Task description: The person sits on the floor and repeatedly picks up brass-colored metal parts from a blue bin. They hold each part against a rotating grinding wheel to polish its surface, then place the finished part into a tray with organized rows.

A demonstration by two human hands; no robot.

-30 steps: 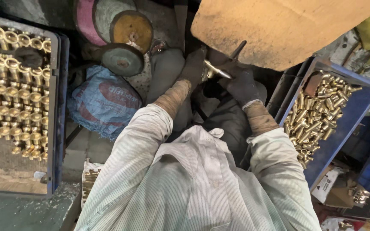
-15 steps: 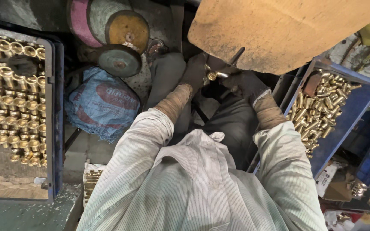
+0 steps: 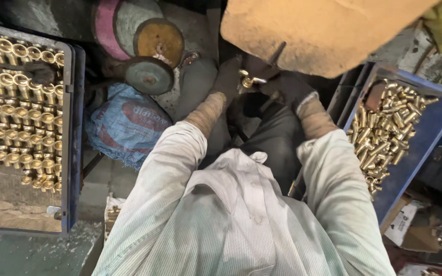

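Both my hands wear dark gloves and meet just below a large tan cover [image 3: 323,30]. My left hand [image 3: 227,76] and my right hand [image 3: 287,88] together grip a small brass fitting [image 3: 246,79] held between them. The fitting is shiny, with a round end facing up. My pale striped sleeves and shirt fill the lower middle of the view. Part of the right hand is hidden under the cover's edge.
A blue tray [image 3: 70,153] at left holds rows of brass fittings. A blue bin [image 3: 425,138] at right holds several loose brass pieces. Round polishing wheels [image 3: 149,74] lie at the top, with a blue sack [image 3: 126,125] below them.
The hands and the brass fitting have stayed under the tan cover, with the fitting turned slightly between the gloves. The view shifted a little to the left.
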